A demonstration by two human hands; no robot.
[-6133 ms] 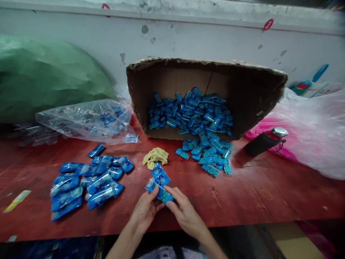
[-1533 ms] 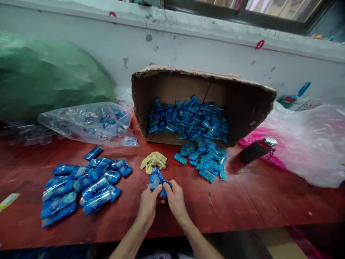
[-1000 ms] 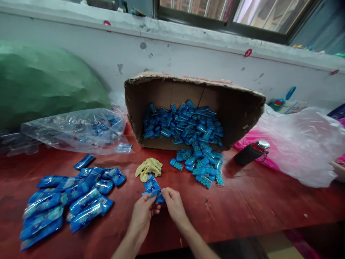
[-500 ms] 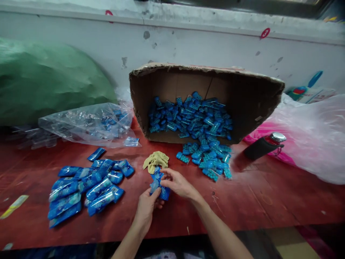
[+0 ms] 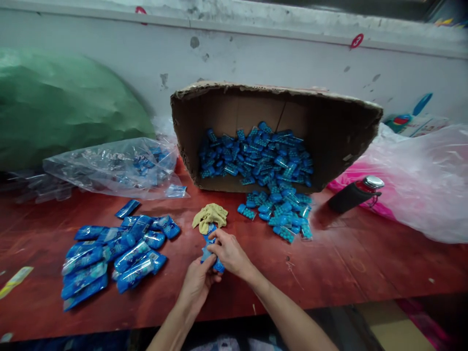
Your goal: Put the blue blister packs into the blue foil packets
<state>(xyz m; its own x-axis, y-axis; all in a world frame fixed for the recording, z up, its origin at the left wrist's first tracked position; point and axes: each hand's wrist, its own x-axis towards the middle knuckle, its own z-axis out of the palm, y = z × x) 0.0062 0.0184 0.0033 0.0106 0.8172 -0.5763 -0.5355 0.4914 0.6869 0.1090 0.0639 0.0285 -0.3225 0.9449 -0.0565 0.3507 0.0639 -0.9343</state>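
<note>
Between both hands, over the red table, is a blue printed wrapper (image 5: 206, 254), partly covered by the fingers. My left hand (image 5: 199, 280) is closed on it from below, thumb on top. With fingers bent, my right hand (image 5: 228, 251) pinches at its upper side; whether it grips the wrapper or something small there is hidden. Just beyond the fingers lies a crumpled yellowish cloth-like piece (image 5: 210, 217). To the left is a heap of filled blue packets (image 5: 133, 251). Small clear bottles with blue caps and blue beads (image 5: 283, 214) lie right of the cloth.
A cardboard box (image 5: 329, 146) on its side holds many more bottles. A clear plastic bag (image 5: 109, 168) with blue wrappers lies left, before a large green sack (image 5: 69, 107). At right are a dark flask (image 5: 349, 196) and pink-and-white plastic bags (image 5: 420, 180).
My right hand has moved slightly left and in, closer to my left hand, and covers more of the wrapper. The view has shifted a little; the heaps look the same.
</note>
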